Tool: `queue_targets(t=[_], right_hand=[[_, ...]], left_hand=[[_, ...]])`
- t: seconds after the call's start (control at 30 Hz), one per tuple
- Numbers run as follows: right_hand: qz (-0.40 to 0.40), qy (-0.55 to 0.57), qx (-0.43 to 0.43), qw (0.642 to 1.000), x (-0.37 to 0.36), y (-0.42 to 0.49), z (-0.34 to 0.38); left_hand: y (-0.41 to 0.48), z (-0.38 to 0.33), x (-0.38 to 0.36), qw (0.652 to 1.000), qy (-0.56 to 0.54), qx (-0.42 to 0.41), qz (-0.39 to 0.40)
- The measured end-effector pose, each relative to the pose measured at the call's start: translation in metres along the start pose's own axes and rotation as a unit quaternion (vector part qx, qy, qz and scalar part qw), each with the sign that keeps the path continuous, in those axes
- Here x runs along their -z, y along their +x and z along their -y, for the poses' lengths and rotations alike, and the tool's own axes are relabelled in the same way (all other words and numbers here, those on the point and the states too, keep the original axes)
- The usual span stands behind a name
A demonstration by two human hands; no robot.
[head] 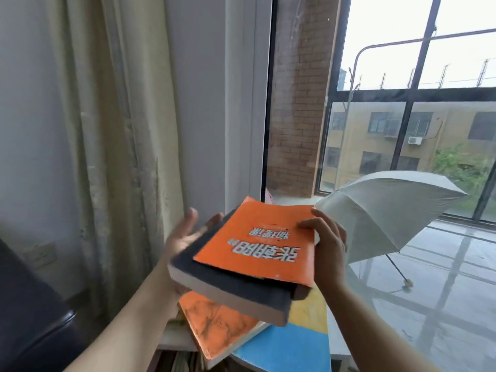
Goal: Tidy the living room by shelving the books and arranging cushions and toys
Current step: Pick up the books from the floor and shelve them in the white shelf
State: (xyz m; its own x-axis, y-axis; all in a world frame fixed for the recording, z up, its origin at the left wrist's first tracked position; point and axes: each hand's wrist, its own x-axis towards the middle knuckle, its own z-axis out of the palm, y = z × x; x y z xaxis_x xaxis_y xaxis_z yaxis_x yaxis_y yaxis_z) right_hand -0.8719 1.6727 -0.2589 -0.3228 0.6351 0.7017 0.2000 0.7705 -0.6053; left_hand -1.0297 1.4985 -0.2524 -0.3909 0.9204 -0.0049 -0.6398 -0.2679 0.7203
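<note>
I hold a small stack of two books in the air before a window. The top one is a thin orange book (pixel 257 245) with white lettering. Under it lies a thick dark-covered book (pixel 228 288). My left hand (pixel 179 237) lies along the stack's left side with fingers straight and spread. My right hand (pixel 328 245) grips the right edge, thumb on the orange cover. Below the stack, another orange book (pixel 217 326) lies on a low surface with a blue and yellow top (pixel 290 347).
A cream curtain (pixel 112 130) hangs at the left beside a white window frame (pixel 241 103). An open white umbrella (pixel 389 210) rests on the glossy floor at the right. A dark sofa arm (pixel 29 312) fills the lower left.
</note>
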Motion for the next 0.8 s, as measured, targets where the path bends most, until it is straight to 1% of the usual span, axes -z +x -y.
queue_targets(t=[0.07, 0.1, 0.13, 0.17, 0.2, 0.23, 0.27, 0.3, 0.33, 0.37, 0.4, 0.43, 0.5, 0.57, 0.63, 0.67, 0.8], right_hand=[[0.057, 0.024, -0.073, 0.995, 0.002, 0.0, -0.003], [0.074, 0.066, -0.103, 0.99, 0.004, -0.001, -0.001], [0.085, 0.138, -0.145, 0.976, 0.004, 0.001, 0.0], [0.1, 0.247, -0.195, 0.944, 0.005, 0.002, 0.001], [0.123, 0.36, -0.257, 0.889, 0.007, 0.0, 0.005], [0.142, 0.447, -0.31, 0.827, 0.009, -0.001, 0.006], [0.171, 0.487, -0.358, 0.778, 0.013, -0.002, 0.009], [0.206, 0.487, -0.392, 0.753, 0.015, -0.002, 0.005], [0.253, 0.455, -0.407, 0.75, 0.018, -0.002, 0.006], [0.301, 0.432, -0.398, 0.751, 0.016, -0.002, 0.0], [0.335, 0.401, -0.384, 0.761, 0.015, -0.004, 0.001], [0.347, 0.378, -0.365, 0.777, 0.012, -0.005, -0.002], [0.313, 0.372, -0.339, 0.805, 0.004, -0.009, -0.006], [0.268, 0.383, -0.305, 0.83, -0.003, -0.013, -0.005], [0.251, 0.374, -0.263, 0.853, -0.009, -0.017, 0.0], [0.251, 0.371, -0.248, 0.859, -0.013, -0.019, 0.003], [0.283, 0.376, -0.244, 0.848, -0.027, -0.03, 0.001]], left_hand=[[-0.002, 0.007, -0.012, 0.994, 0.104, 0.002, -0.043], [0.003, 0.01, -0.009, 0.989, 0.111, 0.002, -0.099], [0.002, 0.016, -0.01, 0.988, 0.096, 0.005, -0.121], [0.005, 0.021, -0.01, 0.985, 0.119, 0.003, -0.125], [0.004, 0.026, -0.012, 0.978, 0.172, 0.006, -0.12], [0.006, 0.031, -0.012, 0.973, 0.191, 0.004, -0.129], [0.006, 0.035, -0.013, 0.972, 0.19, -0.014, -0.139], [0.003, 0.037, -0.018, 0.966, 0.202, -0.04, -0.157], [0.001, 0.038, -0.02, 0.959, 0.213, -0.069, -0.172], [0.001, 0.037, -0.021, 0.954, 0.22, -0.099, -0.176], [0.0, 0.036, -0.019, 0.953, 0.228, -0.118, -0.16], [-0.002, 0.034, -0.019, 0.953, 0.239, -0.123, -0.142], [-0.002, 0.029, -0.018, 0.939, 0.295, -0.13, -0.122], [0.001, 0.027, -0.018, 0.909, 0.363, -0.154, -0.132], [0.004, 0.024, -0.015, 0.891, 0.392, -0.178, -0.141], [0.004, 0.024, -0.011, 0.889, 0.395, -0.183, -0.142], [0.001, 0.027, 0.001, 0.885, 0.397, -0.188, -0.151]])
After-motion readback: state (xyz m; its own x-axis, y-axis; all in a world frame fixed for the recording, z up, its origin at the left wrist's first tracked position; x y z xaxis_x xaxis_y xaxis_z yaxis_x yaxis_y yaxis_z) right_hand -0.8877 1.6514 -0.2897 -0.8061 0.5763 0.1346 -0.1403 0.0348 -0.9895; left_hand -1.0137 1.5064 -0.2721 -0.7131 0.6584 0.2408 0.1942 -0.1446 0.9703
